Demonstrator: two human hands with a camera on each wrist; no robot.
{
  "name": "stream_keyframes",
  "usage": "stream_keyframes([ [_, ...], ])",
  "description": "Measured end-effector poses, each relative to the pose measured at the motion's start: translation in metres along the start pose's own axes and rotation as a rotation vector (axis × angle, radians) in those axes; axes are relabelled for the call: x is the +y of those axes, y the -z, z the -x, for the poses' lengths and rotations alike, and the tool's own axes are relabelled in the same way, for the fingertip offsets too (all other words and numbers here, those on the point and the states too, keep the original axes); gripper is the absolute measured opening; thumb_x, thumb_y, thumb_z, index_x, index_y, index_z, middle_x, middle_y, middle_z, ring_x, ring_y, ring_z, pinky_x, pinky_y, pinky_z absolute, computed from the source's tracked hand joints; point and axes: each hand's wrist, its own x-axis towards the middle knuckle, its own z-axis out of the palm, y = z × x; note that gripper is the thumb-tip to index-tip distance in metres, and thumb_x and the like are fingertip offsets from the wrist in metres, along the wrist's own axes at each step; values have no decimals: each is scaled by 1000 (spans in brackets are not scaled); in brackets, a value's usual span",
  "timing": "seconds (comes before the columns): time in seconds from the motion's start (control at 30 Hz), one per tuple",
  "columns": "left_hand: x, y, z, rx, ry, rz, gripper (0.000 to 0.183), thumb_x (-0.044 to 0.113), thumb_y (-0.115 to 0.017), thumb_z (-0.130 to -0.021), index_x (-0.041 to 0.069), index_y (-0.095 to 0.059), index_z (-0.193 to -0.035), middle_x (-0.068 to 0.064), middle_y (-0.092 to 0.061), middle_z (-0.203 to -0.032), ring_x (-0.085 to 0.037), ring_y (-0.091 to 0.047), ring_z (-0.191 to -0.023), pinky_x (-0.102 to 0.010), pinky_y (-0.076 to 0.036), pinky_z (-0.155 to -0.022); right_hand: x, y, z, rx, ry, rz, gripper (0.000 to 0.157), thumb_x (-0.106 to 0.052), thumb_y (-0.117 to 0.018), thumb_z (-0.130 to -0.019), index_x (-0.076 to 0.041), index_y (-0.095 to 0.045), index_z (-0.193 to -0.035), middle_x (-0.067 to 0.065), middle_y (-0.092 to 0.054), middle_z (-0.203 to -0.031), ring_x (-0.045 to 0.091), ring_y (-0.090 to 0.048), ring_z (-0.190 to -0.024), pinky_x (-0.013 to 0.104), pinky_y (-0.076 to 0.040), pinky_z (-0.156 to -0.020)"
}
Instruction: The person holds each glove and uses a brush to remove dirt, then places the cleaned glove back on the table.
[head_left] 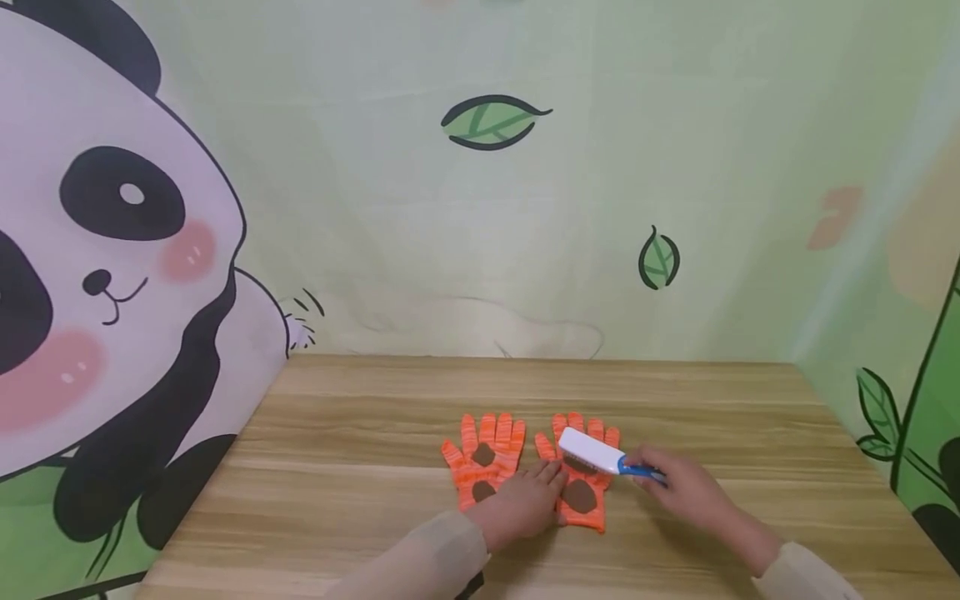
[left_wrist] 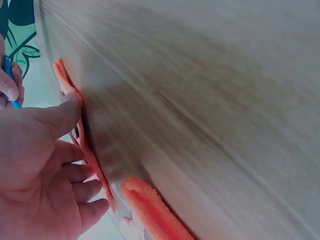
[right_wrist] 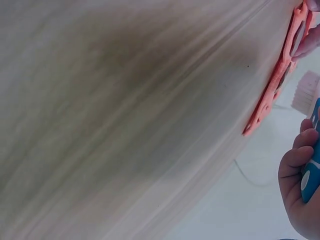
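Two orange knitted gloves with brown patches lie flat, side by side, fingers pointing away. My left hand [head_left: 525, 504] rests on the inner side of the right-hand glove [head_left: 580, 497], its fingers extended, and covers part of the left-hand glove [head_left: 486, 467]. In the left wrist view the thumb and fingertips of the left hand [left_wrist: 40, 165] meet the glove's edge. My right hand [head_left: 686, 487] grips the blue handle of a white-headed brush [head_left: 592, 452]. The head is over the upper part of the right-hand glove, pale bristles [right_wrist: 304, 94] facing down; contact cannot be told.
The gloves lie on a wood-grain table [head_left: 360, 433]. Behind it hangs a pale green backdrop [head_left: 375, 183] printed with leaves, and a large cartoon panda [head_left: 112, 250] fills the left side. Beige sleeves [head_left: 442, 546] cover both forearms.
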Motion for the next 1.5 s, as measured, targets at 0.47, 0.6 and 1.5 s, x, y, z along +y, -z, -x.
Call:
stream_keyframes([
  [0.47, -2, 3, -2, -11, 0, 32, 63, 47, -65, -97, 22, -49, -153, 1, -42, -165, -19, -41, -153, -34, -39, -122, -6, -2, 8, -8, 25, 197, 20, -7, -76, -86, -18, -76, -103, 4, -80, -105, 26, -76, -95, 42, -62, -79],
  [0.6, -1, 3, -3, -20, 0, 52, 63, 47, -66, -97, 23, -49, -153, 2, -42, -164, -19, -41, -152, -35, -40, -122, -3, -3, 9, 28, 31, 250, 23, -5, -77, -84, -16, -78, -104, 6, -80, -104, 26, -76, -94, 41, -62, -76],
  [1.5, -4, 3, -3, -8, -25, 4, 64, 51, -63, -97, 23, -49, -153, 3, -42, -164, -17, -42, -152, -32, -40, -121, -7, 7, 6, 62, 164, 337, 20, -7, -80, -83, -18, -79, -100, -1, -79, -96, 18, -75, -86, 32, -59, -69],
])
